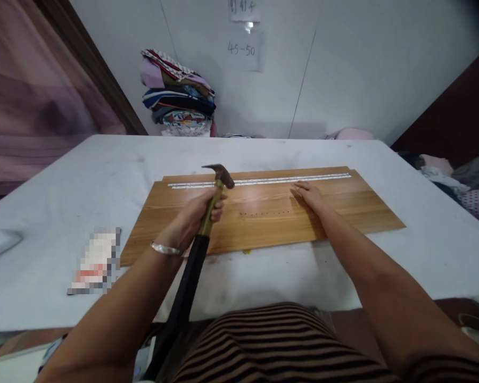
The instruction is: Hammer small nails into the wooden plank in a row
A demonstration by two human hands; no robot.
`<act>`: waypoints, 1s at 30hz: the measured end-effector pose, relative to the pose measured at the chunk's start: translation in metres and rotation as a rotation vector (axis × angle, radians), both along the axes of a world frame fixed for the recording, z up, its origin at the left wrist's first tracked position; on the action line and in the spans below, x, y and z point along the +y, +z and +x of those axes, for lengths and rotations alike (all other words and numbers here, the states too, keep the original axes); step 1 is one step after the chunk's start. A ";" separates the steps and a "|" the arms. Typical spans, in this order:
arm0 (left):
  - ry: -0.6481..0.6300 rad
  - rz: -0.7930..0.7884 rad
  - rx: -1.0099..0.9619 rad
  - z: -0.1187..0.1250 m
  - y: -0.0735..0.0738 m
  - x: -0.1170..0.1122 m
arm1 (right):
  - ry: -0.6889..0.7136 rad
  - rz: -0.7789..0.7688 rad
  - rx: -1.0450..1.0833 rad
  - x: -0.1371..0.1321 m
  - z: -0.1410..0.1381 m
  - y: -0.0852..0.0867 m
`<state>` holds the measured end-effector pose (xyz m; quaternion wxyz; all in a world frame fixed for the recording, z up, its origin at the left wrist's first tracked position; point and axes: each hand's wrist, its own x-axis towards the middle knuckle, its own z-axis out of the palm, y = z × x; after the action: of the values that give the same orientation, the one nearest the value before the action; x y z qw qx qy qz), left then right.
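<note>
My left hand (205, 210) is closed around the handle of a claw hammer (219, 174), gripping it just below the head. The hammer head is raised over the board, and its black lower handle runs back toward my body. Under both hands lies a wood-grain board (155, 213). My right hand (308, 192) rests on the board with its fingers stretched out and slightly apart, close to two white marked strips (259, 181). Those strips run along the far part of the board. A row of small dark dots (267, 214) crosses its middle; whether they are nails or holes I cannot tell.
The board lies on a white table (435, 260). A blurred flat object (98, 260) is left of the board, and a white object (0, 243) sits at the far left. Folded clothes (179, 96) are piled behind the table; more fabric (475, 181) is at the right.
</note>
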<state>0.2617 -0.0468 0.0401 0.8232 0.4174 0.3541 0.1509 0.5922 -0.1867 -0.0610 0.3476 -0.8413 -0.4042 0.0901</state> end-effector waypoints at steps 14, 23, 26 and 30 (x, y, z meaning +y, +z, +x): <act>0.112 0.461 -0.079 0.077 -0.004 -0.027 | 0.483 0.302 1.043 0.022 -0.172 0.089; -0.027 1.233 0.505 0.017 -0.077 -0.013 | 0.372 0.095 1.009 -0.020 -0.165 0.079; -0.106 1.358 0.573 0.015 -0.089 -0.018 | 0.354 0.058 0.995 -0.034 -0.169 0.064; -0.170 1.461 0.606 0.024 -0.088 -0.025 | 0.360 0.082 0.961 -0.044 -0.174 0.051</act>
<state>0.2860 -0.0720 -0.0474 0.2178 0.9001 0.3410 0.1616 0.4186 -0.2312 -0.0102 0.5056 -0.6077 -0.3406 0.5090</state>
